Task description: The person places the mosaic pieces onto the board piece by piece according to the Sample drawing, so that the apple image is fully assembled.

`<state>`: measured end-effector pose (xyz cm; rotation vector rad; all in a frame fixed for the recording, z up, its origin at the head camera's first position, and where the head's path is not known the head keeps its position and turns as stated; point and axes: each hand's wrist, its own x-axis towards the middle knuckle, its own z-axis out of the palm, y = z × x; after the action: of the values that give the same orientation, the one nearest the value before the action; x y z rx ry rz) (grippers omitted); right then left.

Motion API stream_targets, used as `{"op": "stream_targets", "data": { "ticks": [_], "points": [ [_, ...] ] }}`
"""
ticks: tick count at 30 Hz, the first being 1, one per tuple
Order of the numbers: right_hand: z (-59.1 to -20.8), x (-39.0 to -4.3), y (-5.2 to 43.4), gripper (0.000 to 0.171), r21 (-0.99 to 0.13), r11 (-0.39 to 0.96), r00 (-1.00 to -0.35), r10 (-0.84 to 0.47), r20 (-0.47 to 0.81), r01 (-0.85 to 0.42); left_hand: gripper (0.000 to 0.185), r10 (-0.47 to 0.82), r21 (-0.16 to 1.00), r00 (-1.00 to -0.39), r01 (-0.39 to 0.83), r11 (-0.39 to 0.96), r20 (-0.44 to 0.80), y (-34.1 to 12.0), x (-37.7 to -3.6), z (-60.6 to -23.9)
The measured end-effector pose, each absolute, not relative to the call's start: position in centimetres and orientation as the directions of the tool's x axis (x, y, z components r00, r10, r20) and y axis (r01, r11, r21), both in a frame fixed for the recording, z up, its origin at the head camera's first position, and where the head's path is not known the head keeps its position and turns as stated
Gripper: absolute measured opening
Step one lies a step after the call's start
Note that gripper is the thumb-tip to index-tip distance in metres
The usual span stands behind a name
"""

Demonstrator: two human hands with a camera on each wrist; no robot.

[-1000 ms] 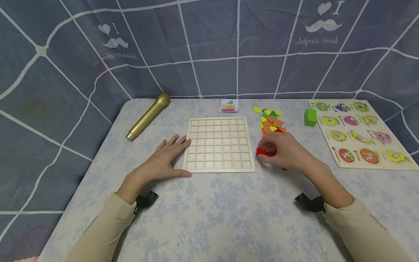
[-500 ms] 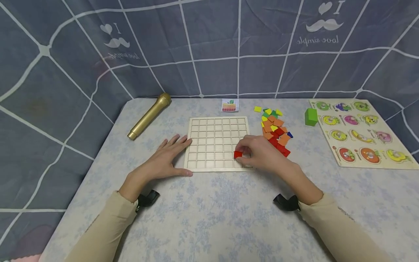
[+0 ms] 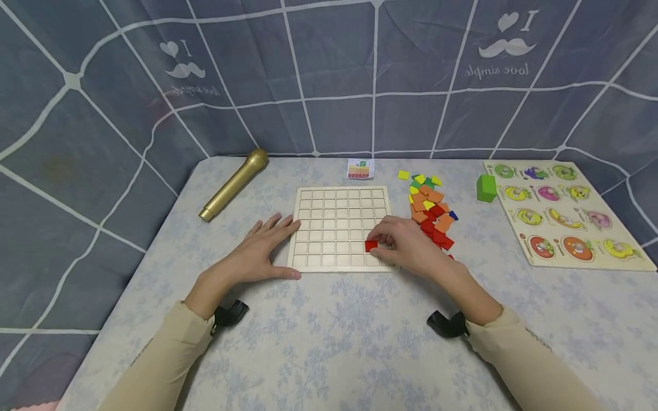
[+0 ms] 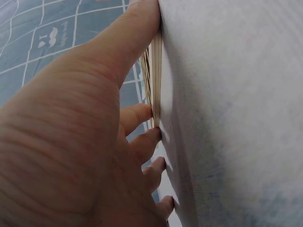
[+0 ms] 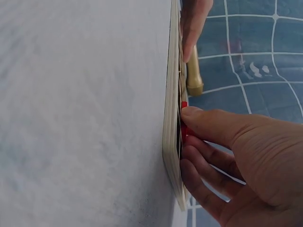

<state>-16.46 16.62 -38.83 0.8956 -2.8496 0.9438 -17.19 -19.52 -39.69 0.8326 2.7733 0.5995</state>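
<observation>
A pale wooden grid board with square cells lies flat on the table. My left hand rests beside its left edge, fingers spread and straight, fingertips against the rim; the left wrist view shows thumb and fingers along the board's side. My right hand is over the board's lower right part and pinches a red square tile between thumb and fingers. In the right wrist view the red tile sits close over the grid. To the right of the board lies a loose pile of red tiles, orange tiles and yellow tiles.
A small printed card lies behind the board. A gold microphone is at the back left. Toward the right are a green block and a fruit puzzle board. A dark blue curtain hangs behind the table.
My right hand has moved left from the tile pile to the board with the red tile, then shifted only slightly. The left hand has stayed at the board's edge.
</observation>
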Motion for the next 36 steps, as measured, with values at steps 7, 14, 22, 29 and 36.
{"op": "stream_targets", "data": {
  "ticks": [7,14,22,29,36],
  "points": [
    [-38.8,-16.4,16.8,0.021,-0.568,0.651,-0.845,-0.506,0.17,-0.504,0.114,0.562,0.425,-0.826,0.492,0.76,-0.05,-19.6,-17.2,-39.9],
    [-37.6,-16.9,18.3,0.016,-0.555,0.69,-0.878,-0.441,0.187,-0.465,0.113,0.562,0.434,-0.826,0.49,0.756,-0.046,-19.5,-17.1,-39.7],
    [-36.2,-17.5,22.0,0.018,-0.485,0.8,-0.936,-0.315,0.159,-0.352,0.113,0.561,0.428,-0.826,0.487,0.761,-0.057,-19.4,-16.8,-39.5],
    [-35.9,-17.8,24.2,0.026,-0.461,0.87,-0.984,-0.17,0.054,-0.176,0.113,0.56,0.424,-0.827,0.489,0.762,-0.054,-19.4,-16.9,-39.6],
    [-36.5,-18.2,24.6,0.036,-0.458,0.882,-0.991,-0.135,-0.024,-0.109,0.113,0.559,0.422,-0.827,0.489,0.764,-0.054,-19.4,-16.9,-39.6]
  ]
}}
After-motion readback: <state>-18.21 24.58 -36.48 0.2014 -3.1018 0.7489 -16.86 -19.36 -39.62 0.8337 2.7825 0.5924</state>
